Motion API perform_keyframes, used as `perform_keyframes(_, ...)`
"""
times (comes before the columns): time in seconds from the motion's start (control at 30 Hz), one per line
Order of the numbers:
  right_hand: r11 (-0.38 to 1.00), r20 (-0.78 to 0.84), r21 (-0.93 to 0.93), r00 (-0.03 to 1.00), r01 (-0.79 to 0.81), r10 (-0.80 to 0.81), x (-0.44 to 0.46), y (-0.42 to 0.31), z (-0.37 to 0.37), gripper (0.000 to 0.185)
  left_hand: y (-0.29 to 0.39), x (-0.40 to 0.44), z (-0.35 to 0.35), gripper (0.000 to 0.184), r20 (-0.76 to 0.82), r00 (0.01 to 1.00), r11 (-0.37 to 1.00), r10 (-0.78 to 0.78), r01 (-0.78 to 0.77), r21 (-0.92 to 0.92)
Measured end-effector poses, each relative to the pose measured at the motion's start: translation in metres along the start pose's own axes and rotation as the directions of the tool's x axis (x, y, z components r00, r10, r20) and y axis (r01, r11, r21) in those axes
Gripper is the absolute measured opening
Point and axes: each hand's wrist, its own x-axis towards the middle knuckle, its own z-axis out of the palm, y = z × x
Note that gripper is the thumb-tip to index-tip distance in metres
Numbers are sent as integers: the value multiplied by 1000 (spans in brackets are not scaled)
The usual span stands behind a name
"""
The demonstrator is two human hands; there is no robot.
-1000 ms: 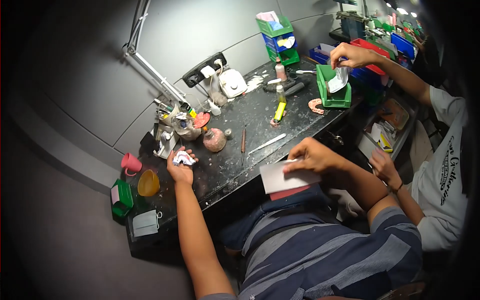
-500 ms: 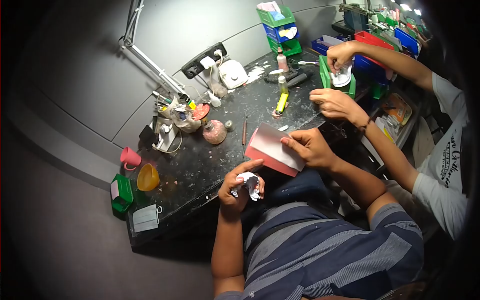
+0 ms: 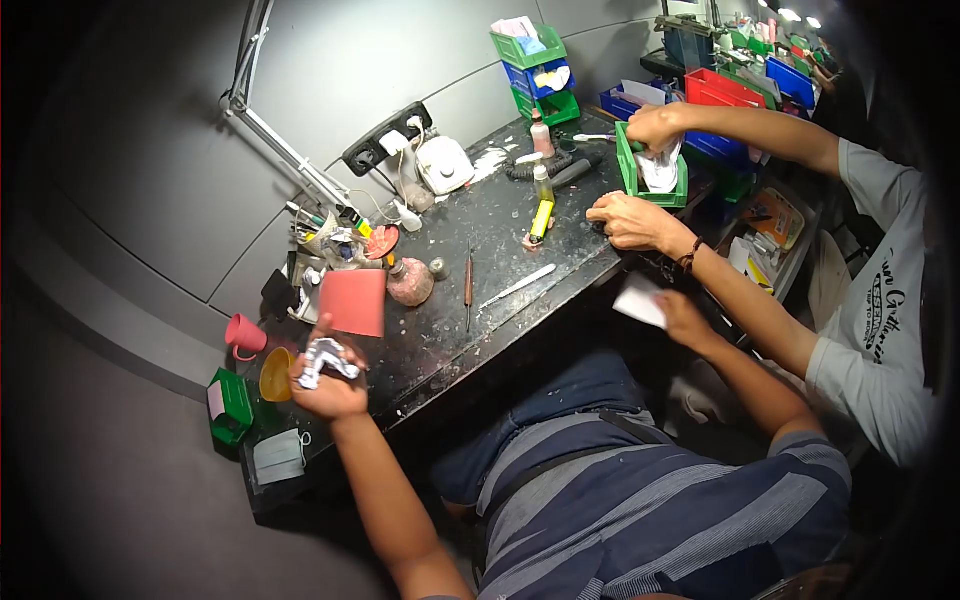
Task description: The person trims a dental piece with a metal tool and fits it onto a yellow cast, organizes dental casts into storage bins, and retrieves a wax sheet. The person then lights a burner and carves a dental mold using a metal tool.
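Observation:
My left hand [image 3: 335, 395] is curled around a horseshoe-shaped white piece [image 3: 322, 362] with dark patches, like a dental model. Its extended finger reaches the lower edge of a flat pink sheet [image 3: 352, 302], which looks like wax. Whether that finger grips the sheet or only touches it, I cannot tell. Lower right, past the bench edge, my right hand [image 3: 688, 322] pinches a white paper sheet [image 3: 640, 302], slightly blurred. A brown-handled carving tool [image 3: 468, 285] and a white stick-like tool [image 3: 520, 284] lie on the bench between my hands.
A co-worker's hands are at a green bin [image 3: 672, 190] on the right. On the dark bench [image 3: 420, 350] stand a pink-crusted burner [image 3: 409, 282], a yellow bowl [image 3: 277, 376], a pink mug [image 3: 246, 335] and a yellow-labelled lighter [image 3: 540, 222]. A face mask [image 3: 280, 457] lies at the near left corner.
The pink sheet and white paper have come apart. My left hand moved left with the white piece, and the pink sheet is now beside it. My right hand moved right and down with the paper.

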Motion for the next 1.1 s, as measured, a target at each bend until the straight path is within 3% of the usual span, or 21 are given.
perform_keyframes(0.03, 952, -241, -151, 924, 266, -297, -20, 55, 23, 40, 9, 8, -11, 67, -185, 982, 995, 37, -54, -88)
perform_keyframes(0.07, 990, -205, -122, 974, 75, -100, -35, 72, 14, 41, 17, 15, -30, 66, 45, 993, 993, 109, -106, -60)
perform_keyframes(0.13, 956, -138, -154, 964, -248, 228, -44, 79, -9, 41, 29, 31, -58, 67, 22, 985, 980, 172, -169, -104)
perform_keyframes(0.17, 898, -110, -199, 920, -392, 377, -47, 80, -19, 42, 32, 36, -70, 68, -75, 976, 970, 205, -213, -121)
perform_keyframes(0.2, 841, -91, -250, 877, -479, 472, -48, 82, -28, 42, 33, 41, -81, 68, -72, 974, 968, 214, -221, -120)
perform_keyframes(0.27, 736, -78, -343, 799, -583, 597, -51, 87, -39, 43, 32, 49, -99, 68, -298, 919, 949, 257, -299, -104)
perform_keyframes(0.3, 705, -72, -370, 775, -605, 628, -53, 90, -42, 43, 26, 51, -104, 67, -372, 877, 944, 303, -329, -6)
perform_keyframes(0.33, 680, -65, -391, 756, -620, 651, -54, 93, -46, 44, 21, 51, -110, 65, -447, 846, 945, 290, -328, -7)
perform_keyframes(0.43, 641, -48, -435, 727, -632, 685, -55, 99, -54, 45, 22, 48, -115, 60, -431, 872, 954, 231, -290, -74)
perform_keyframes(0.6, 613, -16, -486, 707, -623, 707, -53, 100, -63, 47, 22, 38, -101, 61, -512, 813, 956, 279, -285, 68)
perform_keyframes(0.73, 594, 5, -510, 689, -622, 725, -55, 100, -68, 48, 23, 35, -105, 56, -433, 870, 968, 237, -249, 31)
perform_keyframes(0.8, 583, 12, -526, 680, -619, 733, -57, 100, -71, 49, 24, 34, -108, 48, -461, 864, 972, 202, -234, -13)
perform_keyframes(0.93, 570, 44, -575, 673, -587, 738, -51, 98, -75, 51, 23, 32, -100, 49, -526, 838, 989, 143, -146, 35)
perform_keyframes(1.0, 560, 65, -603, 664, -568, 745, -48, 96, -76, 51, 24, 31, -104, 49, -425, 898, 993, 118, -105, 56)
perform_keyframes(1.1, 537, 102, -653, 640, -535, 762, -46, 88, -79, 53, 24, 30, -96, 50, -400, 909, 992, 115, -87, 87)
